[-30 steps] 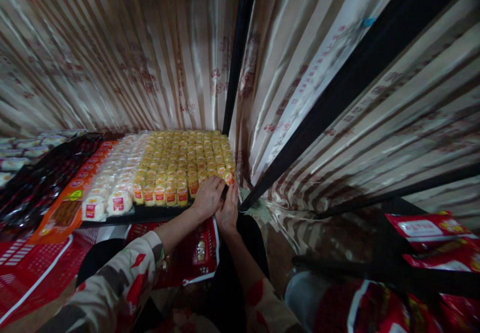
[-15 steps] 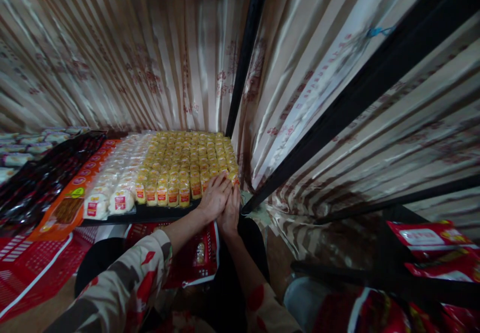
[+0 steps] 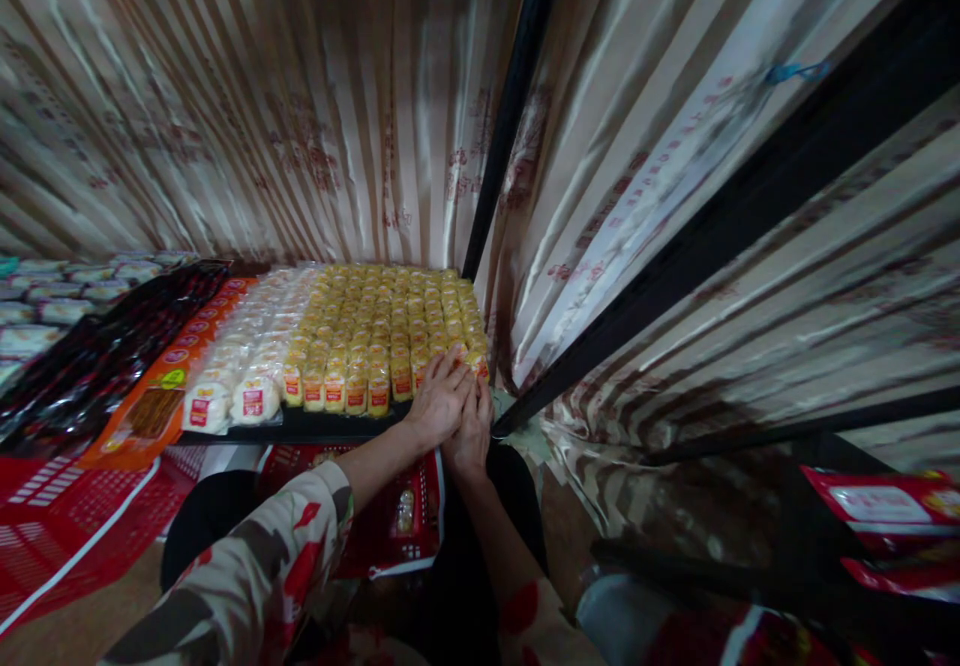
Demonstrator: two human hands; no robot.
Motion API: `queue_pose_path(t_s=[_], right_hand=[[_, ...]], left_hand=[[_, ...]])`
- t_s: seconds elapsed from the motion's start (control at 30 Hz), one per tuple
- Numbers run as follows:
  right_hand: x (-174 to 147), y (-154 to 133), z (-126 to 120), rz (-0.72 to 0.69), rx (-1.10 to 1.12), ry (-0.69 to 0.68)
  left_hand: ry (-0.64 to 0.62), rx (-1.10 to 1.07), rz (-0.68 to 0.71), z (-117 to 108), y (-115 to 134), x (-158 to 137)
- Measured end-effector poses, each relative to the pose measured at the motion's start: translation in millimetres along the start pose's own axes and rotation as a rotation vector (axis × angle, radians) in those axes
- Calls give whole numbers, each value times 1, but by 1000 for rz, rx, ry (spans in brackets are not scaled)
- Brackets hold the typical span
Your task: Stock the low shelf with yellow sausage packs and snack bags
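Small yellow snack packs (image 3: pixel 367 326) with red and white labels stand in tight rows on a dark shelf (image 3: pixel 300 426). My left hand (image 3: pixel 442 401) reaches to the front right corner of these rows, fingers stretched over the packs. Beside it and partly overlapped, my right hand (image 3: pixel 471 436) rests with straight fingers against the end of the same rows. A red-labelled pack end shows just above the right fingertips. The fingers partly cover the corner packs, and the contact beneath them is hidden.
Left along the shelf lie round white packs (image 3: pixel 257 401), an orange packet strip (image 3: pixel 142 416), dark shiny packets (image 3: pixel 105 346) and white packets (image 3: pixel 34 341). Red baskets (image 3: pixel 82 516) stand below. Black posts (image 3: pixel 517 96) and a pleated curtain (image 3: pixel 337 96) enclose the corner. Red packets (image 3: pixel 877 506) lie at right.
The view has shifted slightly, so the shelf and hands appear a little further right. Both hands stay together at the same corner of the yellow packs.
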State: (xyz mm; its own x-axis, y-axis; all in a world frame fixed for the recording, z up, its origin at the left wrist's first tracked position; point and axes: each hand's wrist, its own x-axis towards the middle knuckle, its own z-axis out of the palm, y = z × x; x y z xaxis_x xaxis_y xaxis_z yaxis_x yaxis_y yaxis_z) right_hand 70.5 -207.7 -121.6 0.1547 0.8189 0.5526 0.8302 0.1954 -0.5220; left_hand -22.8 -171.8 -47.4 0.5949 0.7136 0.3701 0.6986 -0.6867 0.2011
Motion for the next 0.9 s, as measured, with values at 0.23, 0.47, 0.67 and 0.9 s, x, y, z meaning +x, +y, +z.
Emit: queue_pose_path(t_s=[0.23, 0.47, 0.67, 0.9], right_hand=[[-4, 6, 11, -18, -38, 15], [0, -8, 4, 23, -36, 41], [5, -17, 1, 101, -39, 33], [6, -20, -2, 160, -32, 22]], left_hand=[[2, 42, 56, 7, -4, 1], [-26, 38, 35, -4, -6, 10], [-28, 100, 50, -4, -10, 0], [-99, 278, 162, 2, -18, -4]])
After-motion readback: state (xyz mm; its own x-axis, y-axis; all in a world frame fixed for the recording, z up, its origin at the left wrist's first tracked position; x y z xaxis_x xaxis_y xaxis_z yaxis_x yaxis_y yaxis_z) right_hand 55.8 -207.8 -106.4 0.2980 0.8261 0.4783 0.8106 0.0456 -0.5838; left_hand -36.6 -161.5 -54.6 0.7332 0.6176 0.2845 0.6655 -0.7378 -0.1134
